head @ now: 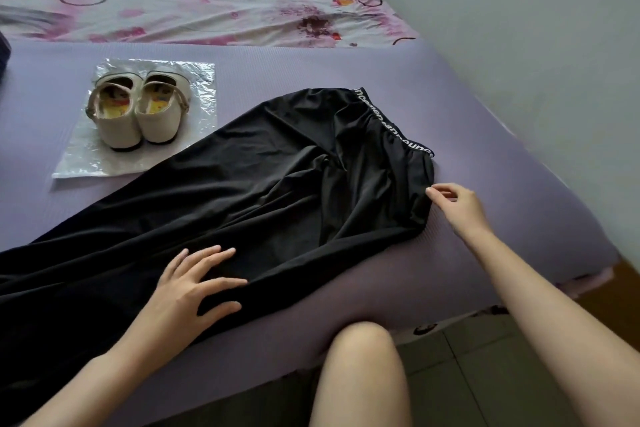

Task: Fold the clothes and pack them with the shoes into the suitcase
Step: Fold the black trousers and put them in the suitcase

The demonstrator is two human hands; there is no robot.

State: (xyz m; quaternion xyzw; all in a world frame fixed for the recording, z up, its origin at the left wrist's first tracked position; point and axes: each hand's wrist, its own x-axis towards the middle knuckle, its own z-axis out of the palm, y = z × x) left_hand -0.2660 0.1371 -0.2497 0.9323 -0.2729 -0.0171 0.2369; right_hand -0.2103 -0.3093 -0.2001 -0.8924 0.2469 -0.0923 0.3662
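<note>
Beyond a bare knee [360, 340], the left hand [187, 291] presses flat, fingers spread, on black trousers [277, 177] lying across the purple mat [346, 59]; the right hand [453, 203], fingers curled, meets their edge, grip unclear, and the slick fabric may bunch.

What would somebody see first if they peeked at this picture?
The big black garment spread across the purple mat, its lettered waistband to the right. The left hand rests flat on it and the right hand touches its edge. Behind, to the left, cream shoes stand on a clear plastic bag.
</note>
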